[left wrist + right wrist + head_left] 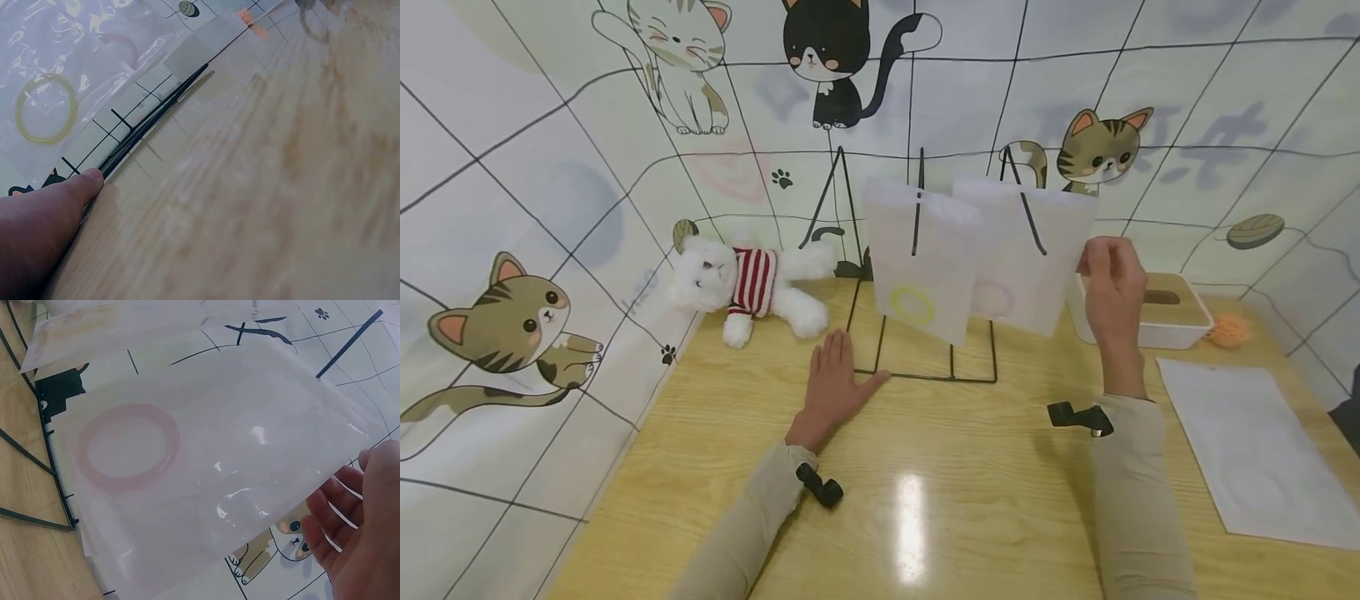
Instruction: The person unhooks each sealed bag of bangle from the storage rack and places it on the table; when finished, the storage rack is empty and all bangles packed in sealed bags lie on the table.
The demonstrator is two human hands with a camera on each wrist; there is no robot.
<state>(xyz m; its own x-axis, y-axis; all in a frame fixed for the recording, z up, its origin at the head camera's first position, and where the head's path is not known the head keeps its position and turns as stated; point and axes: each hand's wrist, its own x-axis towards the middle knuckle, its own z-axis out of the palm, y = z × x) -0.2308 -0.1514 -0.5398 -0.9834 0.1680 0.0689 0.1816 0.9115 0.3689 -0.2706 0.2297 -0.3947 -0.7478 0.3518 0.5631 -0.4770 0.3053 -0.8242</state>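
A black wire rack (936,377) stands on the table, its upright prongs rising behind. Two clear plastic bags hang from it. The left bag (943,267) shows a yellow ring (45,109) near its bottom; on the right bag (1018,258) a pink ring (128,449) shows. My right hand (1114,287) pinches the right bag's outer edge between thumb and fingers, the bag tilted on its prong. My left hand (835,383) lies flat with straight fingers at the rack's front left corner, its thumb on the front bar.
A white plush bear (790,292) in a red-striped shirt lies left of the rack. Behind my right hand is a white box (1180,333) with an orange fuzzy ball (1228,331) beside it. Another flat bag (1247,442) lies at the right. A cat-patterned backdrop rises behind.
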